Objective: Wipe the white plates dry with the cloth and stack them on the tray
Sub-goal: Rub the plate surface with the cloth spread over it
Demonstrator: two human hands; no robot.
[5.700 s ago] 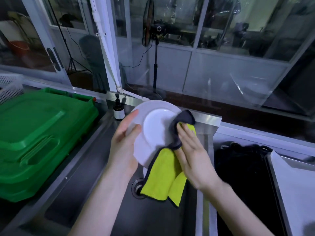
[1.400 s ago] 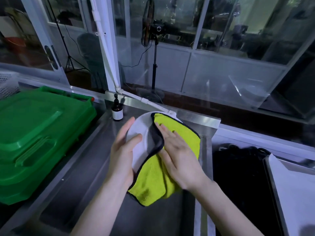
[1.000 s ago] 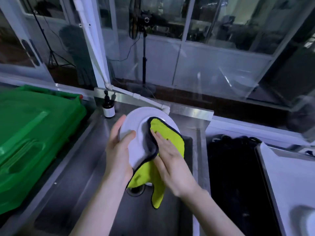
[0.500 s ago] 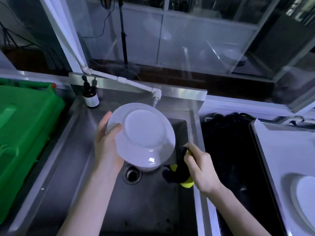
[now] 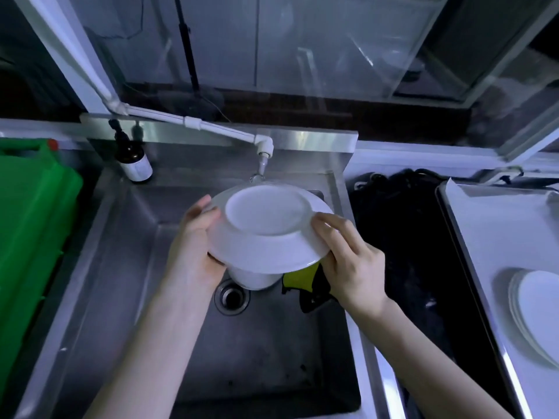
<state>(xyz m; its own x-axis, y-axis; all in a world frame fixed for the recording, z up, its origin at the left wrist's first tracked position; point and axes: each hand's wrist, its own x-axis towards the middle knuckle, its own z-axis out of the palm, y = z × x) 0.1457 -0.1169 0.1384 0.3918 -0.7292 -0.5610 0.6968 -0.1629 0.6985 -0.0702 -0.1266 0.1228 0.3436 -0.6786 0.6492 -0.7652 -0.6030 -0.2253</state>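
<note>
Both hands hold one white plate [image 5: 266, 225] bottom up over the steel sink [image 5: 127, 267]. My left hand [image 5: 193, 246] grips its left rim, thumb on top. On the right rim lie the curled fingers of my right hand [image 5: 351, 267], and the yellow and dark cloth [image 5: 302, 279] hangs from under that palm. Another white dish [image 5: 254, 278] stands in the sink just below the plate, mostly hidden. On the right, a white-lined tray [image 5: 472, 237] carries a stack of white plates [image 5: 538, 306].
A white tap [image 5: 263, 149] ends just behind the plate, and the drain [image 5: 232, 297] lies below it. A brown bottle [image 5: 133, 161] stands at the sink's back left corner. A green crate [image 5: 30, 225] fills the left side. Something black [image 5: 402, 237] lies between sink and tray.
My right hand stopped wiping, drew the cloth off the plate, then came up to take the right rim. The plate tipped from nearly upright to flat, bottom up. The view swung right and down.
</note>
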